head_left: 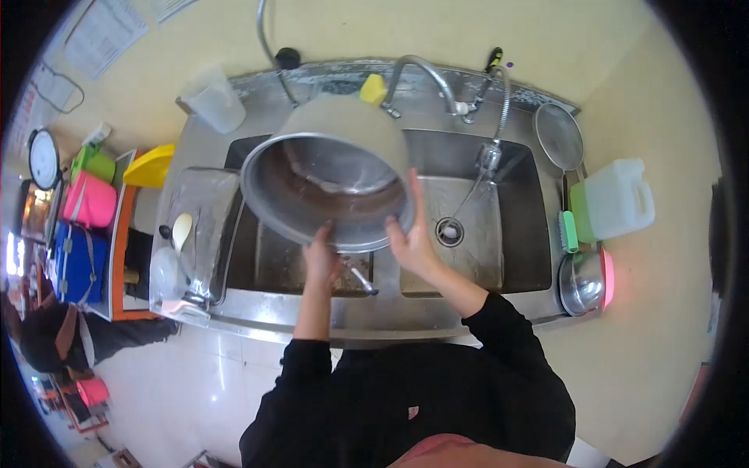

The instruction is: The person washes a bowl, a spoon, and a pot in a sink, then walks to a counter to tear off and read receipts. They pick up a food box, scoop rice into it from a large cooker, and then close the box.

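Note:
A large steel pot [328,183] is tilted on its side above the left basin of a double steel sink [515,273], its open mouth facing me. My left hand [321,257] grips the pot's lower rim. My right hand [409,230] presses flat against the rim's right side. A thin stream of water runs from the flexible sprayer [490,156] into the right basin toward the drain [449,232]. Something thin and metal sticks up from the left basin below the pot.
A curved tap [425,74] and a yellow sponge [373,89] sit behind the pot. A strainer [559,136], white jug [616,199], green brush [568,232] and steel lid [581,282] are right. Clear containers [195,226] and pink cups [90,199] are left; a person [55,335] crouches below-left.

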{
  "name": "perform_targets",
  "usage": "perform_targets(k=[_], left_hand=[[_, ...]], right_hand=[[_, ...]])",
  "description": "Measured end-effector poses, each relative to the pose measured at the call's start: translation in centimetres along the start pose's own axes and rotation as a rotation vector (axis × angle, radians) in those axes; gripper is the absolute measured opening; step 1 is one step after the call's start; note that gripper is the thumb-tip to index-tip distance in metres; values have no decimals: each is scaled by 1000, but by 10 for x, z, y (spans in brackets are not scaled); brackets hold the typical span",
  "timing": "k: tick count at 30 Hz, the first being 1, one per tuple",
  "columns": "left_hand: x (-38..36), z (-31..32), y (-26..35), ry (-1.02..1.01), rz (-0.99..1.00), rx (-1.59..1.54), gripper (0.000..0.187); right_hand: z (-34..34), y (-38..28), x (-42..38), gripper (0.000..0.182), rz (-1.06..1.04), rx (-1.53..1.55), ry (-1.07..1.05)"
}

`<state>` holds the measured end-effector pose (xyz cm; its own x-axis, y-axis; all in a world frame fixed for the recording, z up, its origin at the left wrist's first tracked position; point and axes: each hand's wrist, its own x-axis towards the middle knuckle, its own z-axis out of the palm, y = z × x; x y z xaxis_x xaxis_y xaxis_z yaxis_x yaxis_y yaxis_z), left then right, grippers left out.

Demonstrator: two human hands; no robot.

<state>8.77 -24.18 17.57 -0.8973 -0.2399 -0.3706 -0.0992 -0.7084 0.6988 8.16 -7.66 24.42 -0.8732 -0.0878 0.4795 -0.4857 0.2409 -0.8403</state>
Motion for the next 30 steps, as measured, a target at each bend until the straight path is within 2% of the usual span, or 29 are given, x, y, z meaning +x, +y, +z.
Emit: perform_targets(k=[1, 4, 6, 7, 8, 9, 10, 11, 12, 13, 14, 16, 17, 18, 19, 20, 21, 23, 25, 27, 28, 30], left_hand=[[-9, 2, 8, 62, 27, 27, 37], [-18, -4, 18, 92, 82, 111, 42], [-15, -20, 29, 91, 154, 160, 45], [-21, -18, 39, 139, 146, 168, 46], [-23, -16, 48, 172, 155, 165, 44], [-27, -18, 55, 218, 158, 167, 42], [-29, -25, 62, 252, 142, 168, 40], [-32, -29, 68, 290, 134, 167, 37], [-41, -19, 75, 326, 163, 176, 31], [-44, -25, 79, 366, 130, 155, 28], [-47, -26, 78, 394, 123, 168, 26], [-52, -42, 70, 442, 155, 241, 24], [-57, -55, 64, 470, 176, 306, 23], [-63, -40, 60, 522, 173, 251, 22], [-60, -53, 55, 479, 161, 186, 21], [-62, -50, 53, 501, 165, 158, 21], [-66, -44, 52, 509, 151, 136, 20], [-73, -31, 50, 503, 141, 178, 20], [-78, -23, 39, 510, 130, 183, 20], [-76, -22, 35, 497, 126, 256, 24], [-75, -20, 32, 506, 127, 244, 19], [-75, -17, 28, 525, 120, 224, 9]], right_hand=[[-5, 1, -2, 63, 1, 12, -44], [-55, 35, -15, 42, -117, 421, -25], [-113, 109, -14, 18, -52, 268, 392], [-145, 137, 2, 8, 52, 116, 559], [-181, 186, 16, 9, 107, -104, 578], [-200, 208, 45, 8, -89, -411, 590], [-213, 225, 70, 8, -42, -512, 456], [-218, 226, 96, 9, -116, -736, 284], [-220, 249, 124, 11, -266, -804, 143], [-207, 254, 149, 13, -286, -647, 8], [-202, 278, 178, 13, -533, -723, -173], [-188, 272, 209, 29, -542, -898, -398], [-175, 296, 226, 47, -621, -897, -418], [-168, 336, 245, 55, -494, -903, -511], [-157, 345, 259, 61, -161, -842, -707], [-153, 383, 267, 63, -144, -815, -670], [-148, 359, 268, 57, -87, -901, -644], [-149, 400, 299, 47, -51, -812, -679], [-154, 401, 306, 35, -42, -748, -625], [-161, 384, 317, 24, -68, -703, -543], [-161, 370, 313, 16, -149, -703, -446], [-169, 322, 289, 16, -194, -716, -397]])
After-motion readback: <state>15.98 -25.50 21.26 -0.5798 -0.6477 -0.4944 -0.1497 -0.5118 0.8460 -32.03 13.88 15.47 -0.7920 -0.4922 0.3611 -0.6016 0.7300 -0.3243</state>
